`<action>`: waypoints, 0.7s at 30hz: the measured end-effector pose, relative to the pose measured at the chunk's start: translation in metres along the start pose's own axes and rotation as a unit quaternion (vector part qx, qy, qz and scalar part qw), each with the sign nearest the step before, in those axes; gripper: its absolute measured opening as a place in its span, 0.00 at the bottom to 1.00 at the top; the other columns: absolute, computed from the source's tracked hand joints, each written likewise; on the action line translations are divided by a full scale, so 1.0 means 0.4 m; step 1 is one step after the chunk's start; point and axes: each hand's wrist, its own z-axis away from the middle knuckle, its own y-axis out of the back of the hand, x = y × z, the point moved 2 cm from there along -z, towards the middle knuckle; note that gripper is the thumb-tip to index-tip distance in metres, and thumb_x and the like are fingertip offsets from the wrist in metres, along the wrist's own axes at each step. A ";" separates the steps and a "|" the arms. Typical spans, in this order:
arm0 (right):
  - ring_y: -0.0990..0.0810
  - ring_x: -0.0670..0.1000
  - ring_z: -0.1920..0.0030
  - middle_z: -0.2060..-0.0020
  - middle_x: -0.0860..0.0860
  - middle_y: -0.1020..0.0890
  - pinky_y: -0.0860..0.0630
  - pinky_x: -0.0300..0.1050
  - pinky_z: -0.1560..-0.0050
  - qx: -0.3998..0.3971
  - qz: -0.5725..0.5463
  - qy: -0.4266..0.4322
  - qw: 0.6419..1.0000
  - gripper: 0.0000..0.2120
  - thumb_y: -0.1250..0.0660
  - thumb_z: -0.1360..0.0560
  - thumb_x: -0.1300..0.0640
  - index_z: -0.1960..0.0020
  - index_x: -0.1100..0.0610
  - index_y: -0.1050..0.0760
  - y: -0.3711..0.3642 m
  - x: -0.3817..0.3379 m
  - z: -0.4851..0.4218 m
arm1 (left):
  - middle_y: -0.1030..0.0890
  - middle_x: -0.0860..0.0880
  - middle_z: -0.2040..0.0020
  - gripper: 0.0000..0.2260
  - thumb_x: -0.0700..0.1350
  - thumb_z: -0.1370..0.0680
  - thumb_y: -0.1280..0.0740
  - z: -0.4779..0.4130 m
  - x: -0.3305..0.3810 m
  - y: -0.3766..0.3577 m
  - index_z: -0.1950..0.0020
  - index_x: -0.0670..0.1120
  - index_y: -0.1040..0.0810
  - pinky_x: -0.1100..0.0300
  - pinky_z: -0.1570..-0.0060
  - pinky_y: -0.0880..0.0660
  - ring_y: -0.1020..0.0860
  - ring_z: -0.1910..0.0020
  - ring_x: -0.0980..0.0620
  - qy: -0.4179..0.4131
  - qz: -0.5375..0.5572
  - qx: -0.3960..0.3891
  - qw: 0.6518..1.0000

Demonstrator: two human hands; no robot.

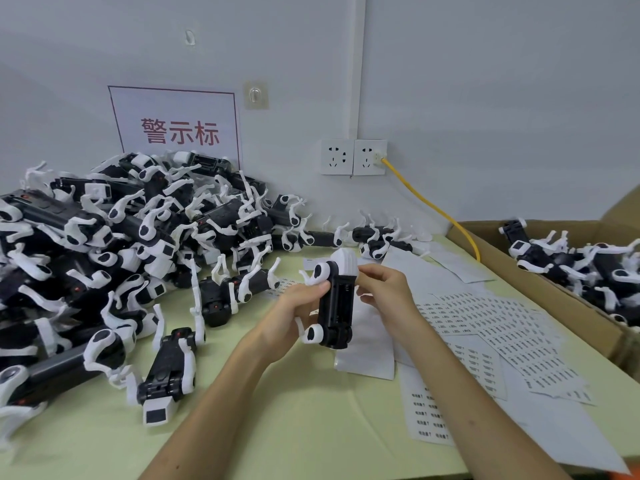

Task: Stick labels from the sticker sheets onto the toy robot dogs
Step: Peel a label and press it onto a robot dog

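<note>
Nearest you, on the pale green table [294, 427], sticker sheets [485, 327] lie overlapping at your right, printed with rows of small black writing too fine to read. Just beyond, your left hand [298, 313] grips a toy robot dog [337, 306] by its black body, held upright, while your right hand [384, 292] pinches its upper side beside the white head. Further left lies a heap of dogs [121, 237]. At far right a cardboard box [561, 306] holds more dogs [588, 268]. The wall sign [180, 133] reads 警示标 in red.

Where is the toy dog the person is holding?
Centre of the head view: the toy dog is held between the left hand and right hand, above the sticker sheets.
</note>
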 end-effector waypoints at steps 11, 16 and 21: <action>0.24 0.49 0.63 0.65 0.47 0.17 0.25 0.41 0.57 0.005 -0.069 -0.034 0.997 0.03 0.25 0.26 0.62 0.53 0.56 0.16 -0.008 0.005 0.007 | 0.20 0.35 0.46 0.25 0.57 0.28 0.30 0.006 0.006 -0.010 0.42 0.38 0.17 0.56 0.54 0.20 0.22 0.48 0.40 0.010 0.017 -0.007 1.000; 0.24 0.47 0.66 0.65 0.49 0.17 0.25 0.37 0.63 -0.018 -0.110 -0.060 0.992 0.04 0.25 0.26 0.61 0.51 0.58 0.16 -0.011 0.006 0.009 | 0.19 0.38 0.47 0.22 0.58 0.28 0.30 0.007 0.008 -0.009 0.45 0.42 0.14 0.57 0.52 0.21 0.20 0.49 0.43 0.009 0.023 -0.014 1.000; 0.24 0.48 0.65 0.64 0.50 0.17 0.24 0.36 0.64 -0.020 -0.109 -0.064 0.992 0.03 0.25 0.25 0.61 0.52 0.58 0.16 -0.011 0.008 0.008 | 0.17 0.41 0.51 0.21 0.57 0.27 0.30 0.006 0.008 -0.010 0.45 0.41 0.14 0.59 0.56 0.21 0.18 0.55 0.47 0.007 0.026 -0.015 1.000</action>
